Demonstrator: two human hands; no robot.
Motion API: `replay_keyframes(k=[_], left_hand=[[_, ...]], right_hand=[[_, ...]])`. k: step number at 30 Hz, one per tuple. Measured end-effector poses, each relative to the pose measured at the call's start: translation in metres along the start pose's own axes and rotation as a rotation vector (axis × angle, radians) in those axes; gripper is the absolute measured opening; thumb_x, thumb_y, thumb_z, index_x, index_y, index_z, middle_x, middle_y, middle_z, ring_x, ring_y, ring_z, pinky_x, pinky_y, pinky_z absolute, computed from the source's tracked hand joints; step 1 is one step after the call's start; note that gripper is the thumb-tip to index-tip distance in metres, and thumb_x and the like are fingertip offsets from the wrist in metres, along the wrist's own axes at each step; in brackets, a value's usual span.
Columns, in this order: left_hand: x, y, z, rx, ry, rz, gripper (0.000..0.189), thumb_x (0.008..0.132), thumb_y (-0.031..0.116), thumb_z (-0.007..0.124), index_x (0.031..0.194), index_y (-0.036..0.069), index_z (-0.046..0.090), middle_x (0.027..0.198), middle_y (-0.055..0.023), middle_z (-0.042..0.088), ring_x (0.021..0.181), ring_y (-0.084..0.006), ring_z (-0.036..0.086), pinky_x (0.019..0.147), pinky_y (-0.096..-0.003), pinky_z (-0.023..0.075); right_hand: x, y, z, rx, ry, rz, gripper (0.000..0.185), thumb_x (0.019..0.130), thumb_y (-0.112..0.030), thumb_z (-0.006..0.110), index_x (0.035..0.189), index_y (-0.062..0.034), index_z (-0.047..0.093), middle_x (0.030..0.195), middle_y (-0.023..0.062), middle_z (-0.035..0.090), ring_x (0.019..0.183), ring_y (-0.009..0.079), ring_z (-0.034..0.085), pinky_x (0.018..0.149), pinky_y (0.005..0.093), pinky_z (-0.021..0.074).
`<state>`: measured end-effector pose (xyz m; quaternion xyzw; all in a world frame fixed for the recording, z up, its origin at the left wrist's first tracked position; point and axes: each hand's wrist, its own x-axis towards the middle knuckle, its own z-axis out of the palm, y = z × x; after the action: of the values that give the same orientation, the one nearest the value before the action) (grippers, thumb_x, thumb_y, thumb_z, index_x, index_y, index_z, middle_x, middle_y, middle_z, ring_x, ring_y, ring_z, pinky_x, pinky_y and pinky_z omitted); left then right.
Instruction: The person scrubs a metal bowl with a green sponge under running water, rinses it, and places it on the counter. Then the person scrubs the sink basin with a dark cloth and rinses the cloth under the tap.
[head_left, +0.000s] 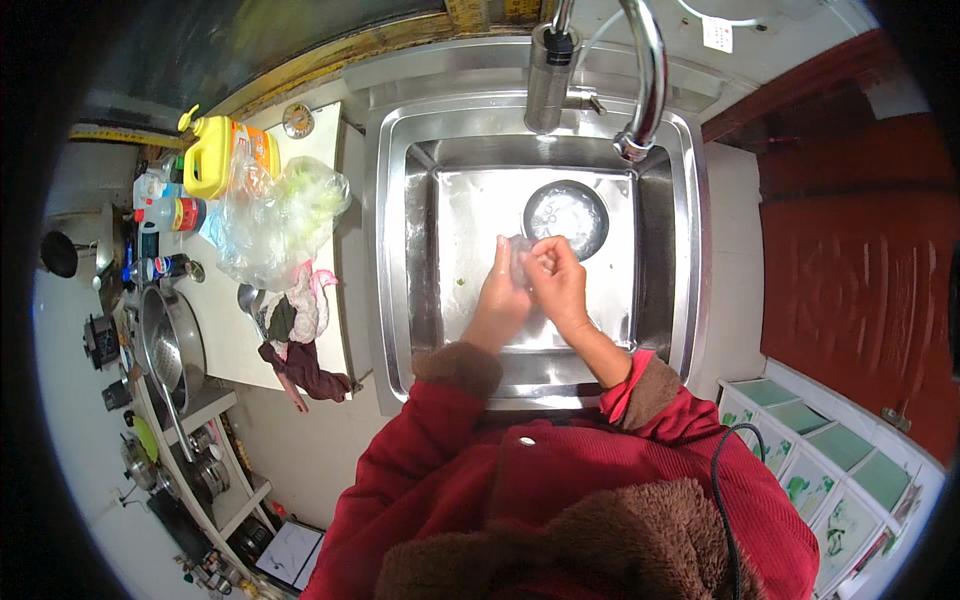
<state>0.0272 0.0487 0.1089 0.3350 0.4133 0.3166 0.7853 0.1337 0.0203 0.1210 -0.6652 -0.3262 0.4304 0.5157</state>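
Note:
Both hands are over a stainless steel sink (472, 217). My left hand (501, 296) holds a small, soft-looking greyish wad (519, 259), its thumb upright along one side. The fingers of my right hand (559, 283) are bent against the wad's other side and pinch at it. Blur keeps me from telling exactly what the wad is. Just beyond my fingertips, a round dark-rimmed bowl (566, 208) rests on the sink floor, bright and shiny inside. A small green scrap (460, 282) lies on the sink floor to the left.
A curved chrome faucet (651, 75) and a clear cylindrical filter (545, 82) overhang the sink's back. On the left counter are a yellow pump jug (206, 161), a plastic bag (262, 225) of pale green contents, bottles, rags (304, 307) and a steel strainer pot (171, 345).

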Motion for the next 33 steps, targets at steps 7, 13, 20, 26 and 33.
replay_keyframes(k=[7,13,20,26,33], left_hand=[[-0.039,0.021,-0.027,0.58,-0.361,0.147,0.036,0.098,0.028,0.051,0.125,0.005,0.05,0.11,-0.007,0.056,0.1,-0.0168,0.057,0.088,-0.0292,0.0465],[-0.045,0.011,-0.039,0.318,-0.324,-0.249,0.039,0.091,-0.002,0.055,0.129,0.006,0.052,0.116,-0.0064,0.057,0.103,-0.0177,0.057,0.089,-0.0323,0.0467],[-0.041,-0.005,-0.06,0.376,-0.451,-0.255,0.026,0.087,-0.001,0.059,0.112,0.001,0.055,0.101,-0.0065,0.058,0.093,-0.02,0.057,0.083,-0.0324,0.0457],[-0.039,-0.009,-0.061,0.238,-0.319,-0.525,0.02,0.087,0.018,0.066,0.103,0.007,0.062,0.09,-0.0023,0.057,0.081,-0.0127,0.05,0.072,-0.0267,0.0412],[-0.05,0.011,-0.064,0.311,-0.504,-0.578,0.032,0.089,0.028,0.064,0.115,0.01,0.065,0.103,-0.0001,0.063,0.082,-0.008,0.049,0.071,-0.0238,0.0415]], right_hand=[[-0.021,-0.018,-0.029,-0.377,-0.351,-0.421,0.047,0.08,-0.005,0.057,0.125,-0.001,0.043,0.098,0.0141,0.069,0.106,0.0331,0.06,0.094,0.0433,0.0421],[-0.018,-0.024,-0.057,-0.392,-0.647,-0.266,0.059,0.075,0.005,0.047,0.132,-0.0039,0.041,0.103,0.0151,0.067,0.105,0.0364,0.058,0.092,0.042,0.0463],[-0.009,-0.014,-0.055,-0.528,-0.625,-0.701,0.032,0.08,-0.002,0.057,0.112,-0.0048,0.056,0.093,0.0123,0.057,0.087,0.0333,0.058,0.079,0.0426,0.0495],[-0.019,-0.003,-0.048,-0.511,-0.638,-0.739,0.012,0.08,-0.009,0.062,0.089,-0.0043,0.056,0.085,0.0124,0.055,0.081,0.0309,0.057,0.071,0.0401,0.0472],[-0.019,-0.029,-0.051,-0.701,-0.722,-1.069,0.042,0.08,-0.018,0.063,0.121,-0.0149,0.055,0.106,0.007,0.056,0.089,0.0242,0.057,0.073,0.0378,0.0474]])
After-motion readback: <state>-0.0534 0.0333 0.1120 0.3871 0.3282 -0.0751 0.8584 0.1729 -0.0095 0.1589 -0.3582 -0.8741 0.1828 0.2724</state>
